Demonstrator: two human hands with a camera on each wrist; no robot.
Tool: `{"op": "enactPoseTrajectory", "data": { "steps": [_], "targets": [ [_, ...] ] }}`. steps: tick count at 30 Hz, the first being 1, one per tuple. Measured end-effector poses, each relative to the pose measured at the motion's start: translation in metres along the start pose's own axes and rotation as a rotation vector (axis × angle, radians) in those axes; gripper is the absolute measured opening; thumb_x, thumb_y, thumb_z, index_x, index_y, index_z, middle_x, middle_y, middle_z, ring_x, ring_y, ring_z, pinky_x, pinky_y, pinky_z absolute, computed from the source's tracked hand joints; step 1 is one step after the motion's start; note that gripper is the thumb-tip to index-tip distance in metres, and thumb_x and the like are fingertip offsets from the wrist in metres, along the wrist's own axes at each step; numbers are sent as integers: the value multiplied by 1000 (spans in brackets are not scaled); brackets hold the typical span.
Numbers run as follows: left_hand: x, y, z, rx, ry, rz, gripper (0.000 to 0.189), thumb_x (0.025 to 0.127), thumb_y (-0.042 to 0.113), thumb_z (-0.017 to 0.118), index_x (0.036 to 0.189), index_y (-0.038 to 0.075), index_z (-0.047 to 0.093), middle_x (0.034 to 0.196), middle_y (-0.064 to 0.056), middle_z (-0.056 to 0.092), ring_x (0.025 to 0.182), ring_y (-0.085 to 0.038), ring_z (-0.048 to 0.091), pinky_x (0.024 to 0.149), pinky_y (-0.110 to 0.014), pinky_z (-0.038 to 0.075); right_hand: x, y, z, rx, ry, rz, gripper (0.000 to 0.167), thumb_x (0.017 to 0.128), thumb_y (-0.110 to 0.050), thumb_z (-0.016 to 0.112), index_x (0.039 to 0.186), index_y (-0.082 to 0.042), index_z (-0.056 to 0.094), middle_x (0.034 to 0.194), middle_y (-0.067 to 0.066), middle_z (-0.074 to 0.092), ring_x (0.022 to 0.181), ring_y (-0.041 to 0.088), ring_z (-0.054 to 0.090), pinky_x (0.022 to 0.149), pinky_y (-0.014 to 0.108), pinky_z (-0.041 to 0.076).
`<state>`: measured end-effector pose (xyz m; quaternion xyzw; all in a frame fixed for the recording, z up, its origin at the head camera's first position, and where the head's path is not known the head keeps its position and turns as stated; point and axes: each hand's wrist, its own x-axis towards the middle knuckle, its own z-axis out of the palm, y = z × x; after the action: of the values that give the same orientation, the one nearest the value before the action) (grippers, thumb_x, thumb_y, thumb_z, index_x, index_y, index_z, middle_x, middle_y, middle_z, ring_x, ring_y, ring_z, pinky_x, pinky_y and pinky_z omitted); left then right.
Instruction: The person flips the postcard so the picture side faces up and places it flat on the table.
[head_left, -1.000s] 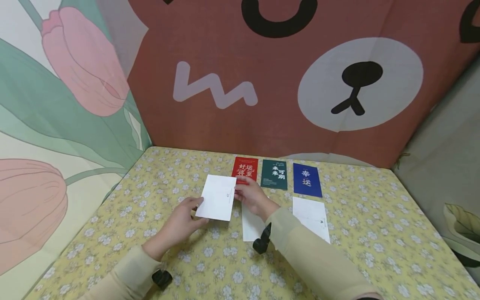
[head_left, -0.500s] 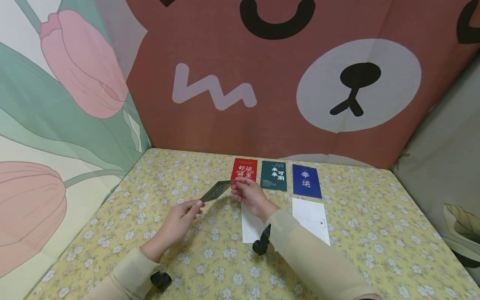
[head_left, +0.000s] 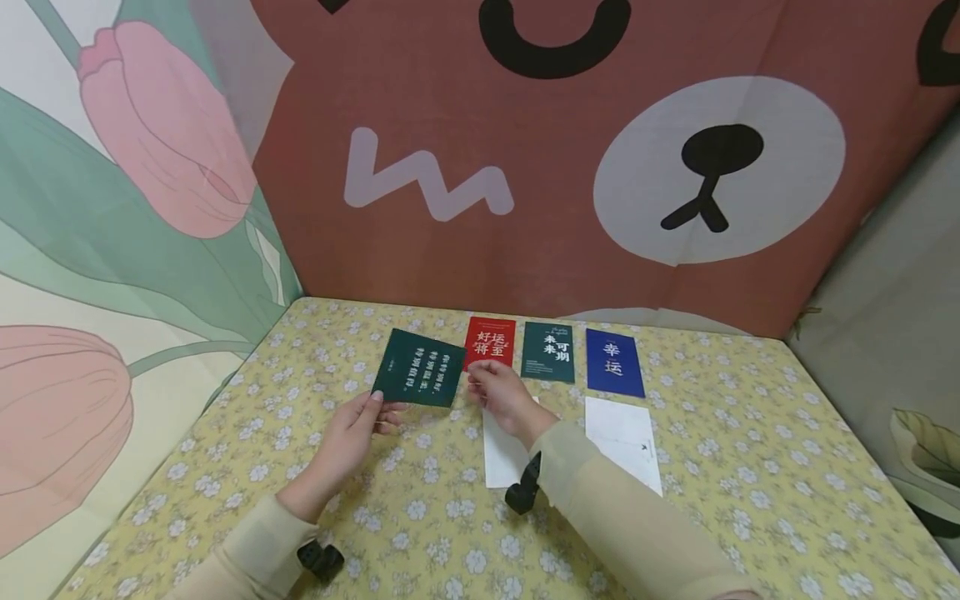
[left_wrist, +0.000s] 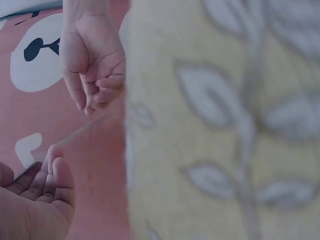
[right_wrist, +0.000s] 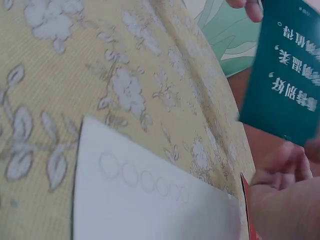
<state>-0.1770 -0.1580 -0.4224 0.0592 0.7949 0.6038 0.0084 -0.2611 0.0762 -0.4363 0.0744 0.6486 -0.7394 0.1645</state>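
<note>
A dark green card (head_left: 420,368) with white lettering is held above the table, its printed face showing. My left hand (head_left: 356,425) pinches it near its lower left corner, thumb on the face; the fingers lie partly below it. My right hand (head_left: 504,398) hovers beside the card's right edge, fingers loosely curled with nothing seen between them. In the right wrist view the card (right_wrist: 285,75) hangs just above the right hand (right_wrist: 285,190), a small gap between them. Seen edge-on in the left wrist view, the card (left_wrist: 82,130) lies between both hands.
Along the back of the table lie a red card (head_left: 490,337), a green card (head_left: 548,352) and a blue card (head_left: 614,363). Two white-faced cards lie in front: one (head_left: 502,458) partly under the right hand, another (head_left: 622,437) farther right. A flowered cloth (head_left: 420,533) covers the table.
The held card has turned over from its white side, through edge-on, to its green side. The right hand has let go of it; the left still holds it.
</note>
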Motion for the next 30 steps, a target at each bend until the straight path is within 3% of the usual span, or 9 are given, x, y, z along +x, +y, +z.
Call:
{"op": "enactPoseTrajectory", "data": {
  "steps": [5,10,13,18,24,30],
  "targets": [
    [1,1,-1,-117,15,-26,45,116,17,28,139,-11,54,123,-29,63,98,-23,65,86,-35,56,-2,3,2,-105,-67,-5,19,106,-13,59,120,-1,62,107,9,60,92,20,57,83,32,49],
    [2,2,-1,-221,16,-47,48,116,21,24,141,-10,51,129,-28,60,102,-16,65,91,-34,55,-4,3,6,-71,-101,-20,17,106,-9,59,121,0,58,105,11,63,87,19,64,77,28,54],
    [2,1,-1,-288,3,-72,48,116,21,23,143,-10,49,130,-23,63,106,-18,65,92,-35,55,-4,4,6,-42,-101,-33,16,107,-9,58,120,-1,58,101,12,66,86,18,68,71,25,55],
    [5,0,-11,-425,-1,-165,49,116,25,26,149,-8,42,114,-6,69,105,-17,66,91,-32,56,-2,7,3,-36,-98,-71,20,108,-9,55,125,1,59,99,10,66,84,16,67,73,26,54],
    [8,-2,-34,-361,60,-185,50,116,26,29,157,-3,32,106,4,63,92,-8,64,82,-27,56,0,9,-2,-55,-126,-76,35,109,-6,52,143,0,53,101,9,64,84,16,66,74,26,52],
    [11,-4,-45,-299,57,-169,52,115,24,35,158,-4,28,107,0,59,84,-6,62,78,-27,56,-2,9,-4,-133,-168,-76,32,108,-5,52,140,0,57,102,10,67,85,17,67,75,27,54]
  ]
}}
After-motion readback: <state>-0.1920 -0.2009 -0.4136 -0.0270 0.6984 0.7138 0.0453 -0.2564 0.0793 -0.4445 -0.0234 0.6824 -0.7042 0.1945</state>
